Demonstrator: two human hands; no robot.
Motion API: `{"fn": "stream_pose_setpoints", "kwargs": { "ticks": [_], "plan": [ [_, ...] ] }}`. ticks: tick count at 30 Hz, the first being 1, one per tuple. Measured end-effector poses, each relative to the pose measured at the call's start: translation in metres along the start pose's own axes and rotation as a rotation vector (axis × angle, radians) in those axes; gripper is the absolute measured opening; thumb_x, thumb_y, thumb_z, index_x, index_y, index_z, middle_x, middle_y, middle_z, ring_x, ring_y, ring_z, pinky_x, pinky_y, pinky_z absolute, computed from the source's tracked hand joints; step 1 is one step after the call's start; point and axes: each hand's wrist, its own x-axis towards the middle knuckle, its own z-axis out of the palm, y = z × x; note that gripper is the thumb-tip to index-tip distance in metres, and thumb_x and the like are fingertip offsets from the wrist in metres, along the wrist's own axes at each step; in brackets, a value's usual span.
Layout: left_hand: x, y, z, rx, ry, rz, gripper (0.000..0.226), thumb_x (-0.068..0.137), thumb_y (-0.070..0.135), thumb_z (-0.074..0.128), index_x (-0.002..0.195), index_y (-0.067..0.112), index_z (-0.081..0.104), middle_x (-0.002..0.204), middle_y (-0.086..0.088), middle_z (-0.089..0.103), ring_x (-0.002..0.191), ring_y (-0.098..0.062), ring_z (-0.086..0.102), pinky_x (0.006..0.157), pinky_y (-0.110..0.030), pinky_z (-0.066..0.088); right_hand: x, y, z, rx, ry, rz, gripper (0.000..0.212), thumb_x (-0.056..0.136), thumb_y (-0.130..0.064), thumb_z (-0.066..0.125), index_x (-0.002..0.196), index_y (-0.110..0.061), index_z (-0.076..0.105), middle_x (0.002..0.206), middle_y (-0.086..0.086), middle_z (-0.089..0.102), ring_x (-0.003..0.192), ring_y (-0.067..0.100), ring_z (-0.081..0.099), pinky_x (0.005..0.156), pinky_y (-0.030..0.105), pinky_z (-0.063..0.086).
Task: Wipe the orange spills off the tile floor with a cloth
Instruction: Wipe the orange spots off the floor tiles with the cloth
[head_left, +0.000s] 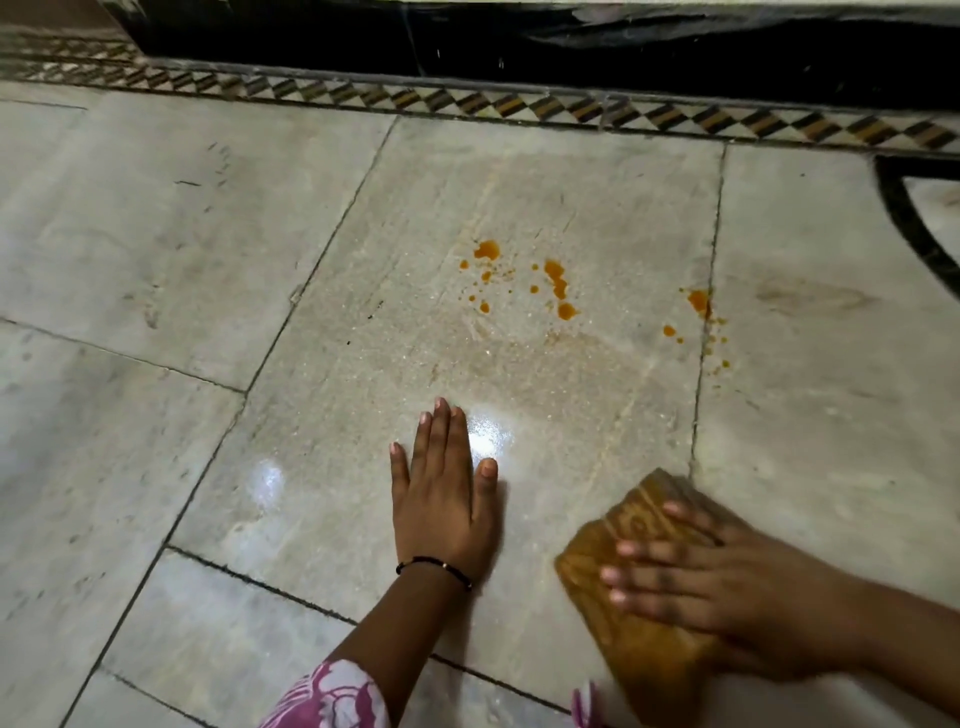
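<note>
Right hand (727, 582) flat on cloth (639, 597) — spills (558, 286) beyond

L hand (441, 499) flat on tile floor (156, 249), R hand (727, 577) on cloth (623, 597), orange spills (556, 280) beyond

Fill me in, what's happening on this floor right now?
A person is kneeling over a tile floor, cleaning up. The right hand presses flat on a folded brown cloth on the tile, while the left hand is braced flat on the floor with nothing in it. The orange spills are still there, ahead of the cloth, in patches, with one patch by the grout line to the right. The cloth hasn't reached them yet.
</note>
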Motion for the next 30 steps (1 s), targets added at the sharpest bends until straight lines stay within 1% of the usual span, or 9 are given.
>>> {"fn": "stream_pose_setpoints", "kwargs": {
  "ticks": [4, 9, 13, 17, 21, 23, 26, 28, 30],
  "plan": [
    [0.003, 0.002, 0.001, 0.06, 0.01, 0.005, 0.081, 0.085, 0.064, -0.011, 0.15, 0.018, 0.007, 0.157, 0.004, -0.001, 0.144, -0.01, -0.006, 0.116, -0.038, -0.009, -0.015, 0.054, -0.011, 0.044, 0.018, 0.305, 0.062, 0.095, -0.057, 0.026, 0.146, -0.022, 0.032, 0.152, -0.004, 0.033, 0.141, 0.016, 0.026, 0.111, 0.053, 0.016],
    [0.002, 0.003, 0.001, 0.077, 0.001, -0.019, 0.074, 0.089, 0.059, 0.006, 0.15, 0.017, 0.013, 0.158, 0.001, 0.007, 0.145, -0.013, 0.0, 0.117, -0.041, -0.005, 0.062, 0.053, -0.007, -0.006, 0.102, 0.697, 0.068, 0.09, -0.061, 0.027, 0.145, -0.021, 0.032, 0.15, -0.001, 0.035, 0.138, 0.022, 0.033, 0.111, 0.053, 0.01],
    [0.002, 0.003, 0.001, 0.08, -0.007, -0.025, 0.072, 0.089, 0.055, 0.005, 0.149, 0.017, 0.015, 0.158, 0.0, 0.009, 0.145, -0.014, 0.004, 0.118, -0.043, 0.0, 0.083, 0.019, -0.002, -0.002, 0.071, 0.504, 0.068, 0.086, -0.058, 0.038, 0.145, -0.024, 0.033, 0.151, -0.003, 0.034, 0.14, 0.02, 0.029, 0.11, 0.053, 0.009],
    [-0.001, 0.001, 0.0, 0.088, -0.005, 0.0, 0.076, 0.087, 0.059, 0.008, 0.15, 0.016, 0.01, 0.158, 0.0, 0.003, 0.145, -0.014, -0.001, 0.117, -0.042, -0.005, 0.006, -0.003, -0.001, 0.065, 0.061, 0.365, 0.062, 0.092, -0.059, 0.035, 0.147, -0.03, 0.029, 0.153, -0.007, 0.029, 0.143, 0.014, 0.021, 0.113, 0.047, 0.01],
    [0.004, 0.024, 0.0, -0.072, 0.023, 0.081, 0.071, 0.088, 0.052, 0.018, 0.148, 0.014, 0.019, 0.158, -0.002, 0.009, 0.145, -0.015, 0.003, 0.116, -0.044, -0.004, -0.069, 0.03, -0.007, 0.123, 0.072, 0.667, 0.06, 0.094, -0.059, 0.023, 0.148, -0.036, 0.019, 0.153, -0.003, 0.03, 0.142, 0.017, 0.022, 0.113, 0.048, 0.008],
    [0.009, 0.04, 0.006, -0.116, 0.007, 0.158, 0.067, 0.09, 0.048, 0.02, 0.148, 0.014, 0.021, 0.157, -0.002, 0.013, 0.145, -0.016, 0.006, 0.116, -0.046, -0.003, -0.062, 0.058, -0.012, 0.134, 0.067, 0.84, 0.061, 0.091, -0.065, 0.017, 0.147, -0.042, 0.013, 0.154, -0.005, 0.027, 0.142, 0.02, 0.021, 0.113, 0.046, 0.002],
    [0.016, 0.049, 0.019, 0.045, -0.046, 0.17, 0.07, 0.092, 0.054, 0.017, 0.15, 0.015, 0.011, 0.158, 0.001, 0.004, 0.145, -0.013, -0.001, 0.115, -0.05, -0.008, -0.006, 0.089, -0.014, 0.115, 0.154, 1.194, 0.067, 0.085, -0.069, 0.014, 0.146, -0.041, 0.019, 0.156, -0.009, 0.017, 0.145, 0.018, 0.011, 0.11, 0.043, -0.01],
    [0.018, 0.048, 0.023, 0.107, -0.061, 0.143, 0.072, 0.092, 0.057, 0.018, 0.15, 0.015, 0.008, 0.158, 0.001, 0.003, 0.145, -0.013, -0.001, 0.115, -0.05, -0.009, 0.033, 0.086, -0.015, 0.144, 0.137, 1.211, 0.067, 0.083, -0.066, 0.012, 0.146, -0.042, 0.019, 0.157, -0.01, 0.01, 0.146, 0.018, 0.003, 0.107, 0.04, -0.018],
    [0.017, 0.048, 0.022, 0.112, -0.059, 0.143, 0.073, 0.091, 0.057, 0.019, 0.15, 0.015, 0.012, 0.158, 0.0, 0.008, 0.145, -0.014, 0.005, 0.115, -0.051, -0.005, 0.053, 0.063, -0.012, 0.137, 0.108, 0.978, 0.065, 0.084, -0.061, 0.02, 0.146, -0.04, 0.02, 0.157, -0.008, 0.013, 0.145, 0.02, 0.007, 0.109, 0.044, -0.014]
  ]
}}
